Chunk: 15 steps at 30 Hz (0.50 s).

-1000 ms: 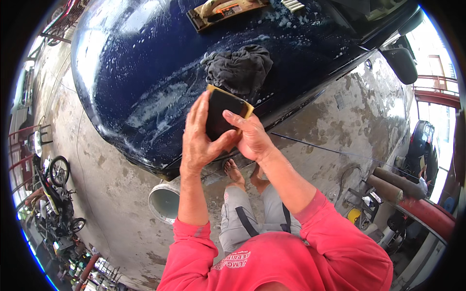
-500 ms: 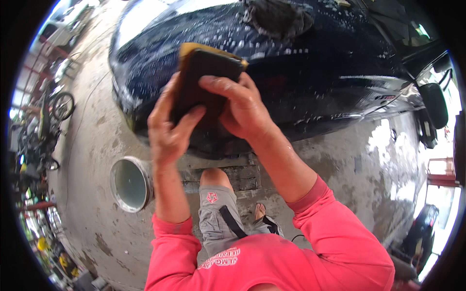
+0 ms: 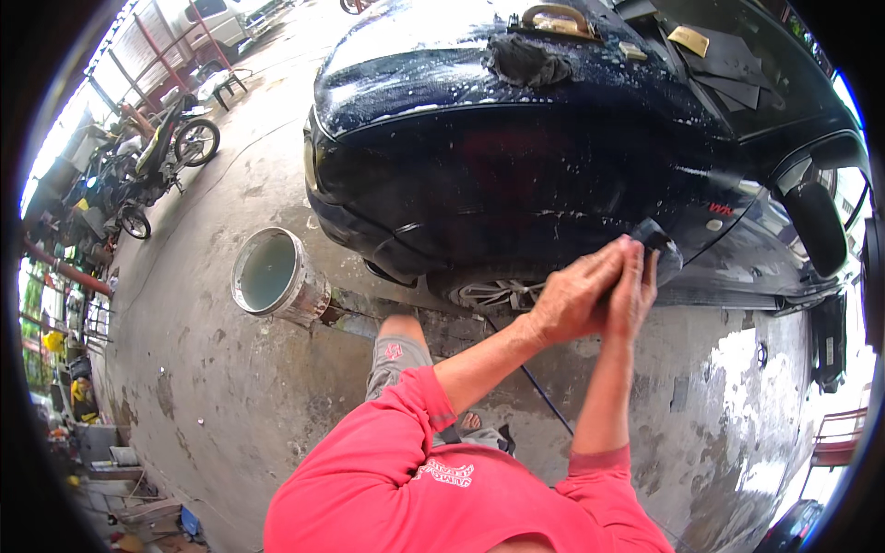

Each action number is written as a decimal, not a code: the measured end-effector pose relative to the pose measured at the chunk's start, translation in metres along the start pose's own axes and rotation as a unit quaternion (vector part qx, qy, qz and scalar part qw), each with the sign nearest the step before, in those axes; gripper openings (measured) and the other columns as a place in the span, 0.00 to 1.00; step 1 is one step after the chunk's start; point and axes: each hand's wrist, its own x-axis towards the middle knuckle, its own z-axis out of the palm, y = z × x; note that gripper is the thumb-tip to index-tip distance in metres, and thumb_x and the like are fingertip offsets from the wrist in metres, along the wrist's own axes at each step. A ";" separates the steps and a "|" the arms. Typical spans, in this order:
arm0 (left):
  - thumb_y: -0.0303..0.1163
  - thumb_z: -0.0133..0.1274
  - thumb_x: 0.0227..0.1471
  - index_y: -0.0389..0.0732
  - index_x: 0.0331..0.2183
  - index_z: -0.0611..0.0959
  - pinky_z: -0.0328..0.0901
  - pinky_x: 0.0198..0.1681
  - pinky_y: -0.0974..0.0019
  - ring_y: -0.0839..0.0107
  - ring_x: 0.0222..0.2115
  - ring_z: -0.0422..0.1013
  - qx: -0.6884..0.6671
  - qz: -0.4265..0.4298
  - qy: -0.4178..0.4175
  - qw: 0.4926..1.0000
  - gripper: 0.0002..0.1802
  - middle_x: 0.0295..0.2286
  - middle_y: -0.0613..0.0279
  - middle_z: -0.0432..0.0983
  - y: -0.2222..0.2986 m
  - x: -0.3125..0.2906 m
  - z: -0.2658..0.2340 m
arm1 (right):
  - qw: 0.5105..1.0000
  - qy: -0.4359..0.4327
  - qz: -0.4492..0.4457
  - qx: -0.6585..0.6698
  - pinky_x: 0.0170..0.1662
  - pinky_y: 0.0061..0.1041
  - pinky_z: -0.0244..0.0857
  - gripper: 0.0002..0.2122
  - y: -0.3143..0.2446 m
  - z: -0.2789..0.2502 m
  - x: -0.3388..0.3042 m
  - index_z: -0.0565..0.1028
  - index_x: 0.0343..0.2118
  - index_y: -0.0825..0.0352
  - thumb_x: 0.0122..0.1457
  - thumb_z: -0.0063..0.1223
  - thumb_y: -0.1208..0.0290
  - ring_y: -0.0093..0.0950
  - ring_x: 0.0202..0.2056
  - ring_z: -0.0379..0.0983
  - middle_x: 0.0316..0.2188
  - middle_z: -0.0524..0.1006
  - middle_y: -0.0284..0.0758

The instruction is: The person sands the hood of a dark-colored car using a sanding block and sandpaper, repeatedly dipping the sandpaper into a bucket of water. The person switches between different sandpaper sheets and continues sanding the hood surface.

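Note:
Both of my hands are pressed together beside the front side panel of a dark blue car (image 3: 516,166). My left hand (image 3: 573,297) and my right hand (image 3: 636,288) are closed around a dark folded piece that looks like sandpaper (image 3: 649,236). Its upper end sticks out past my fingertips; the rest is hidden between my palms. A crumpled dark cloth (image 3: 527,63) lies on the wet, soapy hood, far from my hands.
A white bucket (image 3: 318,300) of cloudy water stands left of my knee. On the hood lie a handled tool (image 3: 555,18) and a pale block (image 3: 632,51). Dark sheets (image 3: 724,69) rest on the windshield. A hose (image 3: 546,398) crosses the floor; a side mirror (image 3: 816,226) juts out at right.
My hands have moved from the car's front corner rightward along its side. The dark piece, spread wide before, is now mostly enclosed between my palms. The view has shifted too.

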 end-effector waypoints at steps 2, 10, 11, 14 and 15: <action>0.34 0.72 0.52 0.36 0.75 0.62 0.55 0.77 0.49 0.46 0.75 0.54 -0.058 -0.017 -0.176 0.983 0.56 0.75 0.40 0.54 0.001 0.017 -0.002 | 0.994 0.004 -0.086 -0.061 0.63 0.26 0.69 0.32 -0.017 -0.035 0.019 0.65 0.76 0.64 0.74 0.62 0.59 0.24 0.57 0.76 0.63 0.79 0.35; 0.65 0.73 0.50 0.36 0.75 0.62 0.44 0.79 0.51 0.46 0.78 0.42 0.205 -0.006 0.092 0.974 0.67 0.75 0.33 0.51 -0.135 0.164 -0.169 | 0.725 -0.068 -0.453 -0.515 0.67 0.43 0.61 0.34 -0.145 -0.082 0.133 0.72 0.74 0.53 0.66 0.66 0.50 0.43 0.62 0.71 0.62 0.77 0.42; 0.70 0.74 0.44 0.38 0.76 0.61 0.46 0.78 0.47 0.42 0.78 0.44 0.214 -0.051 0.110 0.969 0.73 0.75 0.33 0.50 -0.152 0.187 -0.182 | 0.700 -0.064 -0.457 -0.546 0.67 0.43 0.61 0.33 -0.151 -0.075 0.144 0.73 0.73 0.50 0.65 0.67 0.50 0.43 0.62 0.70 0.63 0.77 0.42; 0.82 0.69 0.37 0.53 0.78 0.57 0.55 0.75 0.39 0.30 0.76 0.43 0.257 -0.161 0.097 0.948 0.78 0.76 0.29 0.41 -0.187 0.241 -0.189 | 0.634 -0.092 -0.471 -0.607 0.66 0.44 0.62 0.33 -0.165 -0.058 0.188 0.74 0.72 0.42 0.62 0.68 0.50 0.43 0.64 0.69 0.65 0.75 0.40; 0.85 0.66 0.36 0.57 0.78 0.56 0.57 0.74 0.36 0.25 0.75 0.43 0.257 -0.183 0.092 0.944 0.79 0.77 0.31 0.36 -0.193 0.255 -0.181 | 0.617 -0.099 -0.449 -0.639 0.66 0.44 0.62 0.33 -0.167 -0.053 0.202 0.74 0.72 0.42 0.62 0.68 0.49 0.43 0.64 0.69 0.65 0.75 0.39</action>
